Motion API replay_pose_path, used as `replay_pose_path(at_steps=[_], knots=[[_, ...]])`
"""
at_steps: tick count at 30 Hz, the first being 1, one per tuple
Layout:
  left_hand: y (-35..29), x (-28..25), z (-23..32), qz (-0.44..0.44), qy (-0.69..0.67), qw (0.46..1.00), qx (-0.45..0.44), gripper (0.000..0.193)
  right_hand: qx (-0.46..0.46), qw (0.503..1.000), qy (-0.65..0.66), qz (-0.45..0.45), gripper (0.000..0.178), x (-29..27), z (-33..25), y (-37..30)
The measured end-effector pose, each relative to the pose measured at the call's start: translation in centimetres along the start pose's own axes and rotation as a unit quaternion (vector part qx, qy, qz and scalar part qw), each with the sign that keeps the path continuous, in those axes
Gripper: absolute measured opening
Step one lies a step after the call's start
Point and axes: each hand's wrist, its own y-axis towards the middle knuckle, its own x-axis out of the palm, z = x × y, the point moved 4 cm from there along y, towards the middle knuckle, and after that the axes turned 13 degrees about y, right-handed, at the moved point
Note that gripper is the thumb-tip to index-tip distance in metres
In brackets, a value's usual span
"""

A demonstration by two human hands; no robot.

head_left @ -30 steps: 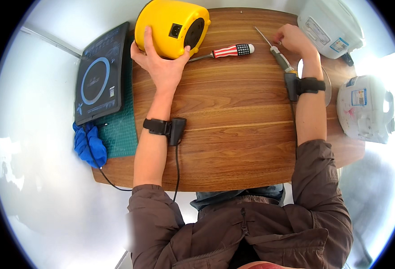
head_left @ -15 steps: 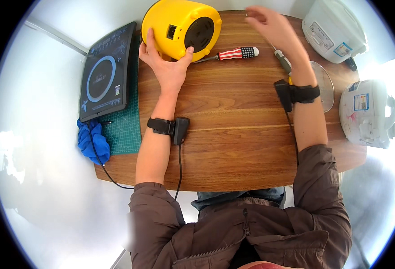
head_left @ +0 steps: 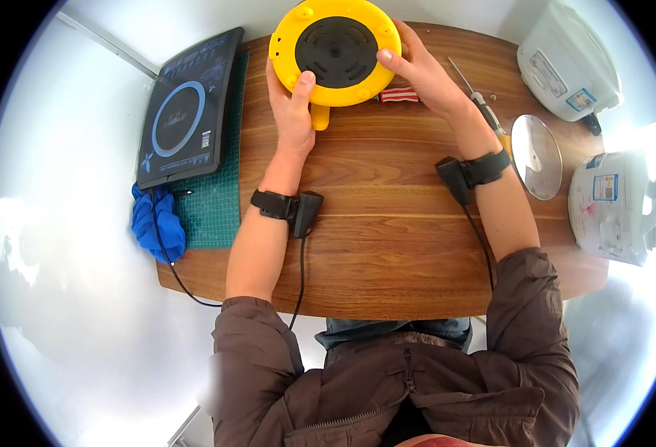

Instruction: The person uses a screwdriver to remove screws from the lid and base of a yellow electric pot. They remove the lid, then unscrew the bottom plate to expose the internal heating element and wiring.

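**Yellow pot [head_left: 335, 52] turned with its underside toward my camera**

From my remote seat, I see the pot at the table's far edge, between both hands. The left hand [head_left: 292, 112] is half open around its left side, thumb pressed on the underside's rim; the right hand [head_left: 426, 74] grips the right side, thumb near the black disc. I can't tell whether the pot touches the table [head_left: 373, 246]. Partly hidden beside it lies a striped screwdriver [head_left: 399, 94]. Right of the right hand, I make out a grey-handled screwdriver [head_left: 484, 112] and a glass lid [head_left: 537, 156].
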Motion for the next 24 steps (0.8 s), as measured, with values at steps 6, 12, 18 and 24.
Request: replay_pose_path(at_steps=[6, 12, 18, 24], knots=[[-0.1, 0.3, 0.1, 0.006, 0.012, 1.000, 0.002, 0.066, 0.004, 1.000, -0.001, -0.004, 0.091, 0.3, -0.3, -0.1], [-0.1, 0.1, 0.0, -0.007, 0.007, 1.000, -0.003, 0.072, 0.006, 1.000, -0.021, -0.002, 0.090, 0.3, -0.2, 0.0], [-0.1, -0.2, -1.0, -0.014, 0.004, 1.000, -0.008, 0.059, -0.039, 0.997, -0.071, 0.016, 0.100, 0.4, -0.4, -0.1], [0.0, -0.3, -1.3, -0.001, 0.002, 1.000, -0.002, 0.052, -0.129, 0.988, -0.076, 0.034, 0.109, 2.0, -2.5, -0.1]])
